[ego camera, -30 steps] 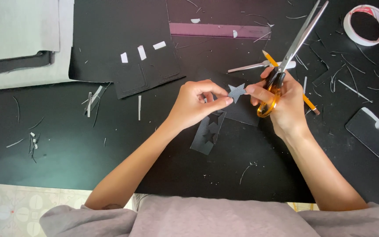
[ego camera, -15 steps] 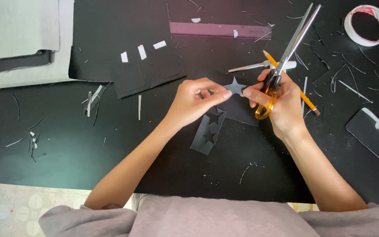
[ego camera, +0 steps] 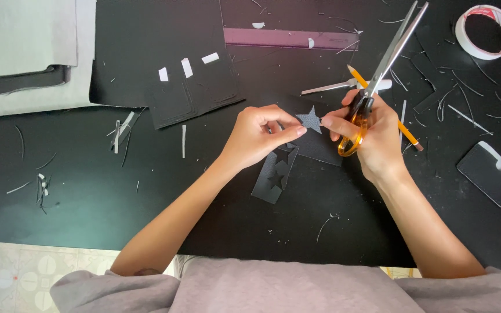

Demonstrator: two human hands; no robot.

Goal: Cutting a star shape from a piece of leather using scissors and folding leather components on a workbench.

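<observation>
My left hand (ego camera: 262,136) pinches a small dark grey cut-out star (ego camera: 310,121) between thumb and fingers. My right hand (ego camera: 372,136) touches the star's right tip with a fingertip while holding orange-handled scissors (ego camera: 378,69), blades shut and pointing up and away. Just below the hands lies a dark strip (ego camera: 275,172) with two star-shaped holes cut in it, on the black table (ego camera: 88,191).
A yellow pencil (ego camera: 404,124) lies under my right hand. A purple ruler (ego camera: 291,38) and a tape roll (ego camera: 486,32) sit at the far edge. Black card pieces with white tabs (ego camera: 189,93), grey sheets (ego camera: 24,52), a dark rectangle (ego camera: 491,174) and several scraps lie around.
The hands have risen slightly and the star is now held clear of the strip. The strip with star holes has stayed on the table.
</observation>
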